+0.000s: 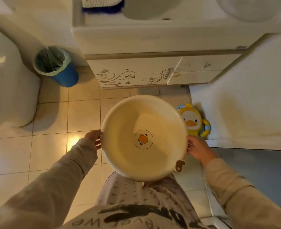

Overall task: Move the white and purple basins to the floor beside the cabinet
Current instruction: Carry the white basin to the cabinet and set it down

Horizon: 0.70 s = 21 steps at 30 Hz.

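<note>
Right now the white basin [144, 138] sits in the middle of the frame, held level above the tiled floor [50, 146] with its open side up and a duck face printed on its bottom. Both hands are clamped on its rim: the left hand [94, 138] grips the left edge, the right hand [196, 148] grips the right edge. A small brown tab juts from the rim at the lower right. The cabinet [136, 75], with swirl patterns on its door, stands in the upper middle under a sink. A blue bin [57, 66] with a liner stands at upper left, and a yellow duck toy [192, 120] lies just right of the basin
</note>
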Motion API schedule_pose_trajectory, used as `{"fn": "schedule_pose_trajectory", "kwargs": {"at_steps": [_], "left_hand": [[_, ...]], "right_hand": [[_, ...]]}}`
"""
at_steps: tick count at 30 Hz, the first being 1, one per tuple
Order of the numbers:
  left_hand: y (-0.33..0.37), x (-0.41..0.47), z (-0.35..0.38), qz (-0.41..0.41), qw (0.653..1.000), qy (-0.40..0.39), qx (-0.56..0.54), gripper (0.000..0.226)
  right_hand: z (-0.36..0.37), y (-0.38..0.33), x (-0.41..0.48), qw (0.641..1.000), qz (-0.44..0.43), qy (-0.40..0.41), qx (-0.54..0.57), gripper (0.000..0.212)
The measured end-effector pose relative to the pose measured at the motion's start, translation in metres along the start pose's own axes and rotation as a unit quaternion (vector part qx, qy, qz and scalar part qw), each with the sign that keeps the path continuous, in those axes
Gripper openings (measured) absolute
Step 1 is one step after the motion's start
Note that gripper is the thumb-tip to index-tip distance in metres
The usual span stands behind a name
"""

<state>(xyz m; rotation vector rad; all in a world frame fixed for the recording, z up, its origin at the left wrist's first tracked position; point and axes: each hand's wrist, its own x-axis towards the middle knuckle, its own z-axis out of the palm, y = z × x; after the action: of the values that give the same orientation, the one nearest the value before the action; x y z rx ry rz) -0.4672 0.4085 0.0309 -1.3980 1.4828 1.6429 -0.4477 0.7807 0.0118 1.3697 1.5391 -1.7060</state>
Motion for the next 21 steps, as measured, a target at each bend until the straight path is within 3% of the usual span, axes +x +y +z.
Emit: {"fn": "schedule_pose_trajectory", "kwargs": {"at_steps": [11,17,21], "left_hand": [[-0.008,0.047,0.024,-0.053,0.997,0.052,0.024,0.012],[-0.055,0.133,0.052,-0.104,0.99,0.095,0.03,0.017],[-0.092,0.222,0.074,-0.117,0.989,0.082,0.025,0.018]], "right_hand": [[0.025,-0.021,0.066,0.991,0.043,0.001,-0.125,0.037],[0.029,-0.002,0.149,0.975,0.031,0.032,-0.217,0.037],[0.029,0.039,0.234,0.969,0.055,0.049,-0.237,0.034]]}}
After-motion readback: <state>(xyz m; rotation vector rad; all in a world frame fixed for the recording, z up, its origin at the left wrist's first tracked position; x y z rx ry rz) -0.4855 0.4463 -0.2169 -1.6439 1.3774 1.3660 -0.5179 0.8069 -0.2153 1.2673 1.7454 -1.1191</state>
